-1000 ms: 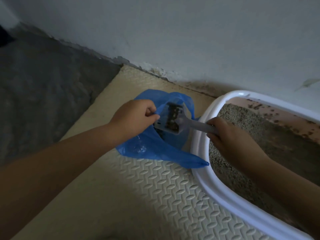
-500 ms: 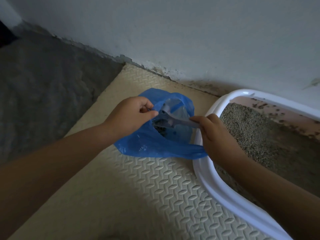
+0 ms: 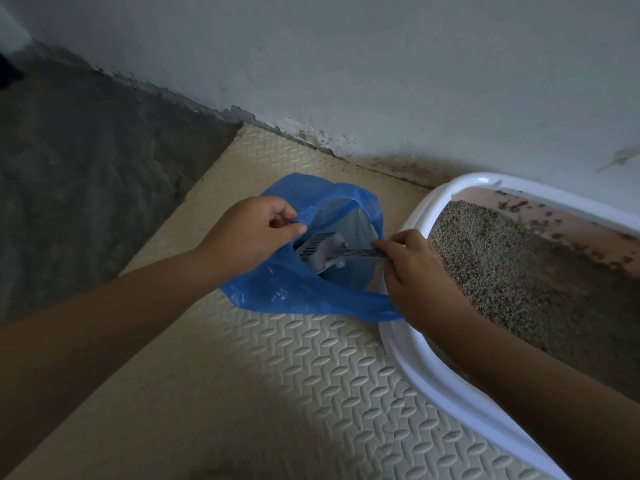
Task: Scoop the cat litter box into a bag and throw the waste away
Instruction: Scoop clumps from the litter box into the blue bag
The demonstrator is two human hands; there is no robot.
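1. Head view: a second ago the grey plastic scoop with slots [image 3: 320, 245] lay flat with dark lumps on it. Now it is tipped down inside the thin blue plastic bag [image 3: 304, 296], and its slots look bare.
2. The right hand [image 3: 415, 271] has its fingers curled tight round the scoop's handle. The hand is turned over, likely so the lumps slide off.
3. The left hand [image 3: 256, 233] pinches the bag's top edge and lifts it. This keeps the bag's mouth wide for the scoop.
4. The bag sits on the cream bumpy foam mat [image 3: 277, 393], touching the white rim of the oval plastic litter box [image 3: 415, 355]. It is kept this near so nothing drops on the way.
5. Grey grainy litter [image 3: 502, 265] fills the box, and dark bits stick to its pink inside wall.
6. The bottom of the bag is dark, so I cannot tell how much waste is in there.
7. The bag is not yet tied or thrown away.
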